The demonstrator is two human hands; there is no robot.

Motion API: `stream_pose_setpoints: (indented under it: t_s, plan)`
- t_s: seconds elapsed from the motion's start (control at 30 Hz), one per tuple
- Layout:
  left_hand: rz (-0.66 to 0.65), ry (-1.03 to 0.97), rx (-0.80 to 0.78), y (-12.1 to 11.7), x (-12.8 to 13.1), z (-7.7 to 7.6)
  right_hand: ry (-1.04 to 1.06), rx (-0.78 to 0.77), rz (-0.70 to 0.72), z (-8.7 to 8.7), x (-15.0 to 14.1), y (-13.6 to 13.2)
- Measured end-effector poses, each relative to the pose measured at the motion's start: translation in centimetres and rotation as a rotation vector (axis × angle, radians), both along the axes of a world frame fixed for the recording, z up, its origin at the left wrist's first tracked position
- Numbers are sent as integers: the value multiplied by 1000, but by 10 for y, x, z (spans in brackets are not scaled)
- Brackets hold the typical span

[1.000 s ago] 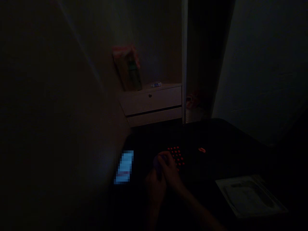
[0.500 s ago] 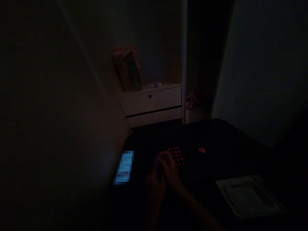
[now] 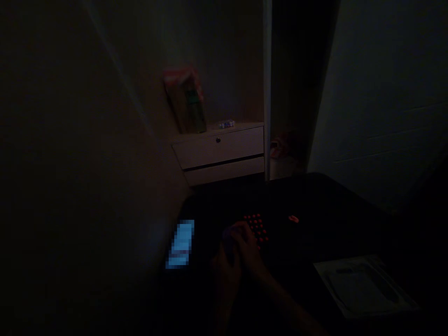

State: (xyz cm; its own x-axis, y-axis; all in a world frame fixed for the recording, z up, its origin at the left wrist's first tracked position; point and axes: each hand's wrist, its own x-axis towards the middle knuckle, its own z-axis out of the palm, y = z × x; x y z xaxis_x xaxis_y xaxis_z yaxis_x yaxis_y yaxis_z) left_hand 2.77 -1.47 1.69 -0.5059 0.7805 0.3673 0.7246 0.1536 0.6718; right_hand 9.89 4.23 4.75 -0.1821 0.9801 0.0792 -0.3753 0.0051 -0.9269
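Dim light leaves much of the scene dark. My left hand (image 3: pixel 227 266) and my right hand (image 3: pixel 247 242) are close together over the dark table (image 3: pixel 297 196). Between their fingers is a small dark purplish thing (image 3: pixel 230 232), whose kind I cannot make out. Both hands look closed on it. Just beyond my right hand lie several small red pieces (image 3: pixel 258 226), set out in rows and partly hidden by that hand. Farther right, another small red piece (image 3: pixel 293 219) rests apart on the table.
A lit, blurred-out screen (image 3: pixel 180 244) lies left of my hands. At the near right is a flat, pale packet or sheet (image 3: pixel 364 287). Behind the table stands a drawer cabinet (image 3: pixel 224 147) with a bag (image 3: pixel 185 100) and a small beaded-looking item (image 3: pixel 227 124) on top.
The fingers of my left hand have shifted slightly on the purplish thing, which has turned or moved a little left. My right hand stays almost in place.
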Motion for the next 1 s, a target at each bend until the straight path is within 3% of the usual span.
stream_pose_setpoints:
  t_s: [0.23, 0.67, 1.0]
  plan:
    - [-3, -1, 43, 2, 1, 0, 3, -24, 17, -2, 1, 2]
    - [-21, -9, -40, 1, 0, -1, -40, 31, 38, -7, -1, 4]
    - [-43, 91, 37, 3, -1, -2, -76, 24, 0, -3, -1, 3]
